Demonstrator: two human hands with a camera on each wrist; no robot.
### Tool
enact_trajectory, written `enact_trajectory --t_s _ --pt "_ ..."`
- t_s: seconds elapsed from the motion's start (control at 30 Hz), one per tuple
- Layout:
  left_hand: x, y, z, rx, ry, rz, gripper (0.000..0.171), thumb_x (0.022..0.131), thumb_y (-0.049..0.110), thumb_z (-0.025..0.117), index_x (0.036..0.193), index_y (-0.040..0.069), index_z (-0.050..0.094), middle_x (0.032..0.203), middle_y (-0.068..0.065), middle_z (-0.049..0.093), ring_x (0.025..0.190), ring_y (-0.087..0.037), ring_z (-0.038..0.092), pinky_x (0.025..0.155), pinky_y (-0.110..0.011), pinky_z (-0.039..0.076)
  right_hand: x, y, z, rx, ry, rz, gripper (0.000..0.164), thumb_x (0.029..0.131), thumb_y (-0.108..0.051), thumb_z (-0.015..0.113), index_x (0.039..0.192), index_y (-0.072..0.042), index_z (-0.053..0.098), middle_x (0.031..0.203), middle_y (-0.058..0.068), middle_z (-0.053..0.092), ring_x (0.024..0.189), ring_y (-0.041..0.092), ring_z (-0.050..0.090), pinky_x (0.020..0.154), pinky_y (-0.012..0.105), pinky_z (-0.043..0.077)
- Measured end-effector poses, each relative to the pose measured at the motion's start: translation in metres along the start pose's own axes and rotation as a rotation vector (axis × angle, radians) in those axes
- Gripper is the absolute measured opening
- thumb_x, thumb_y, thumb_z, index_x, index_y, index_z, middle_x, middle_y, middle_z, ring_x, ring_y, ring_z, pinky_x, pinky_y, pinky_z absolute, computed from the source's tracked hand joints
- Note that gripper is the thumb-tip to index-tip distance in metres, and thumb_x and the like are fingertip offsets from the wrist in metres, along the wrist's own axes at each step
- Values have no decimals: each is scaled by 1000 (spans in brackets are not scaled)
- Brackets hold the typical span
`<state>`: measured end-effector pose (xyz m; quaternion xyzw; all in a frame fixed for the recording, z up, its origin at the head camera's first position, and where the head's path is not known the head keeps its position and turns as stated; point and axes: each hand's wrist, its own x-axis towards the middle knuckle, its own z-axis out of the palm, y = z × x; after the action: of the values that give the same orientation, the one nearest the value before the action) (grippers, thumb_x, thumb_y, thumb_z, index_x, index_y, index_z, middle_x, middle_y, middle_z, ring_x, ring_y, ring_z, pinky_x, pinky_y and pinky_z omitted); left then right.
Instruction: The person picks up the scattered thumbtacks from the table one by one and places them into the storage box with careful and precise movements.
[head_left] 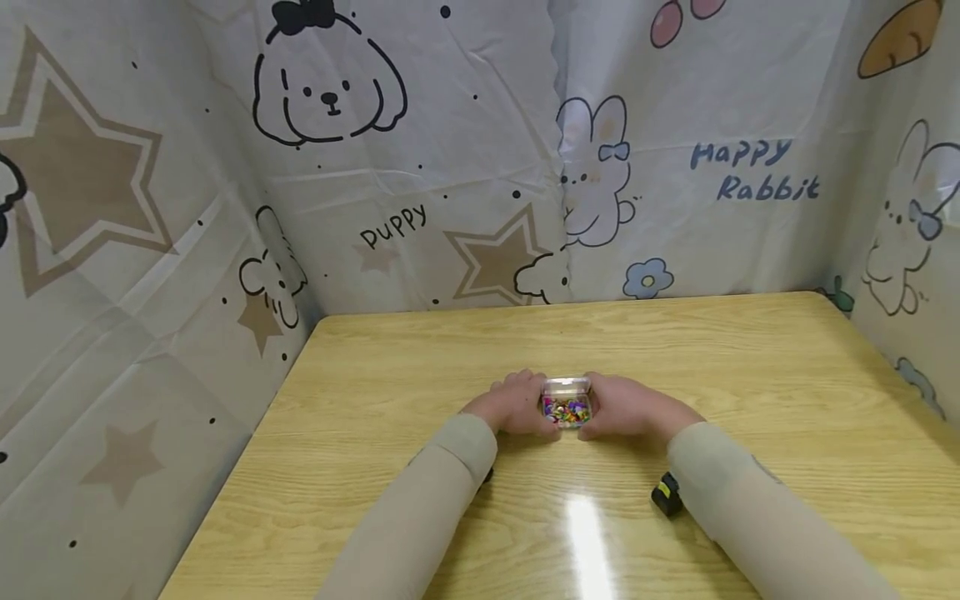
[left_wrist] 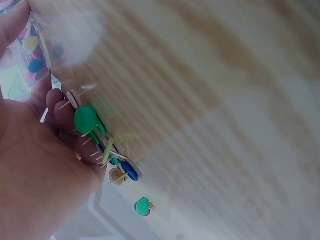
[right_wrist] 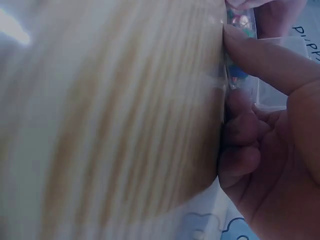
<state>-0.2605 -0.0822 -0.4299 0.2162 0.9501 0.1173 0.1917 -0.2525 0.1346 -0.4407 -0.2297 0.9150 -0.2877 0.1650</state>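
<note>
In the head view, a small clear plastic box with its lid raised sits on the table between both hands. Colourful thumbtacks fill its lower part. The left hand grips the box's left side, and the right hand holds the right side with thumb and fingers. Several loose thumbtacks lie on the table beside the left hand's curled fingers in the left wrist view, among them a green thumbtack and a blue thumbtack. Another green thumbtack lies apart from that row.
The wooden table reaches back to a patterned cloth that also hangs at the left and right. A black and yellow device shows under the right sleeve. Light glares off the tabletop near the front.
</note>
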Motion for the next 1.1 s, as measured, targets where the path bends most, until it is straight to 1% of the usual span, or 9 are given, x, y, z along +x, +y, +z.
enact_trajectory --t_s 0.2,0.27,0.4,0.57,0.63,0.73,0.83,0.93,1.1 --pt "0 -5 3 -33 11 -4 69 76 53 84 126 15 56 103 5 52 92 -14 51 83 -33 46 5 0 1 34 -21 53 51 74 -22 88 111 -8 56 86 3 60 75 19 55 69 36 48" --pt "-1 -8 2 -52 7 1 66 74 53 86 120 15 57 101 5 53 90 -14 51 80 -33 46 6 -1 2 46 -25 47 50 74 -21 88 109 -8 55 86 4 60 74 19 55 68 36 48" --pt "-6 -14 -2 -145 -12 27 59 74 50 87 109 15 57 99 1 54 87 -16 51 73 -32 47 8 -1 5 70 -29 63 49 75 -21 88 109 -9 55 87 4 59 75 20 54 68 36 47" --pt "-14 -21 -10 -262 -30 90 42 87 43 78 106 11 59 98 -4 56 80 -17 53 67 -33 48 8 -1 7 83 -34 78 48 77 -23 87 108 -9 54 86 5 58 74 20 53 67 35 46" --pt "-18 -23 -14 -277 -16 115 36 96 37 69 116 8 61 103 -5 58 85 -17 55 72 -33 50 8 0 7 90 -29 74 47 77 -23 87 107 -9 54 86 5 58 74 19 52 67 35 46" --pt "-24 -25 -20 -231 31 127 33 105 28 55 132 8 59 116 -4 58 100 -16 57 88 -36 49 7 0 7 93 -20 83 47 78 -25 87 107 -10 54 87 5 58 75 19 52 68 35 45" --pt "-28 -29 -23 -124 84 120 32 107 21 50 136 11 59 124 -2 58 114 -17 56 99 -37 46 6 2 6 86 -15 99 46 78 -26 87 106 -11 54 87 5 57 75 19 52 68 35 44" --pt "-30 -33 -23 8 115 117 27 105 17 53 129 14 65 121 1 60 112 -15 58 98 -36 48 3 4 4 76 -16 104 45 79 -26 87 105 -11 53 86 5 57 75 19 52 68 34 44" --pt "-28 -37 -20 190 159 158 16 100 16 63 113 16 72 106 5 62 93 -11 59 87 -32 52 -1 7 1 85 -14 94 44 80 -24 86 104 -10 52 85 5 56 75 19 51 67 35 43"
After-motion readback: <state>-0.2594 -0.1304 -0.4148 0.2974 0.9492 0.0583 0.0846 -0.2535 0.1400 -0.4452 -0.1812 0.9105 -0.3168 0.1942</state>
